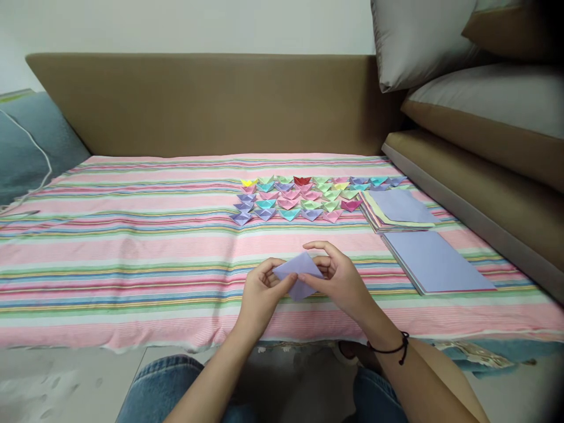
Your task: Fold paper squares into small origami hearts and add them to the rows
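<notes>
Both hands hold a folded lilac paper (298, 274) just above the striped bedsheet (132, 258), near its front edge. My left hand (261, 292) pinches the paper's left side, fingers closed on it. On the right side, my right hand (337, 276) grips it with thumb and curled fingers; a black cord sits on that wrist. Beyond the hands lie several small folded paper shapes (304, 197) in many colours, set out in rows.
Two stacks of square paper lie at the right: a lilac-topped stack (436, 261) nearer and a mixed stack (399, 208) behind it. A brown headboard (211, 100) runs along the back. Cushions (480, 88) pile at the right. My jeans-clad knees (163, 388) show below.
</notes>
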`<action>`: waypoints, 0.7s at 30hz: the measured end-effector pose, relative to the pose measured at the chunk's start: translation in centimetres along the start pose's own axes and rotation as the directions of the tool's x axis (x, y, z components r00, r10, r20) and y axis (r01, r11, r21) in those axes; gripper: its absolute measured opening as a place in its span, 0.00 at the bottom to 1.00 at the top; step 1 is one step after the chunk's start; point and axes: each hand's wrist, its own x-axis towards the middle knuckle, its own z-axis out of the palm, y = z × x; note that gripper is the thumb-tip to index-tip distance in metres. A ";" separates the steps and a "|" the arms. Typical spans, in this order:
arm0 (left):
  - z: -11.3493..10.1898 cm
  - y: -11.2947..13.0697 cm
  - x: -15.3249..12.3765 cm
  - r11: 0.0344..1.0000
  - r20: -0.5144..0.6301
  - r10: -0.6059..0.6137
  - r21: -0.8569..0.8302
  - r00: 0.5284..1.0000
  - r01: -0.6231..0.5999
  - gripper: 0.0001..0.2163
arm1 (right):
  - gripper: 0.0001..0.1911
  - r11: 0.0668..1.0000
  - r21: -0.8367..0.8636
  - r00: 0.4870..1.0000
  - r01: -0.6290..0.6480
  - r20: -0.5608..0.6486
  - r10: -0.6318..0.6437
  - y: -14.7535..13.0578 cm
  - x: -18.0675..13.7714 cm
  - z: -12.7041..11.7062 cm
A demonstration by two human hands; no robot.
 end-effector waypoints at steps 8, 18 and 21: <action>0.2 0.1 -0.1 0.999 -0.060 0.003 -0.050 0.998 -0.006 0.18 | 0.24 0.999 -0.028 0.999 -0.021 -0.039 0.019 -0.1 0.0 0.4; -0.6 1.1 0.1 0.993 -0.023 -0.025 -0.112 0.999 0.022 0.22 | 0.28 0.987 0.096 0.985 -0.125 -0.106 0.135 -0.7 0.3 -1.7; -0.9 1.5 0.1 0.992 0.025 -0.034 -0.122 0.999 0.037 0.21 | 0.26 0.992 0.079 0.989 -0.099 -0.104 0.107 -0.7 0.3 -2.2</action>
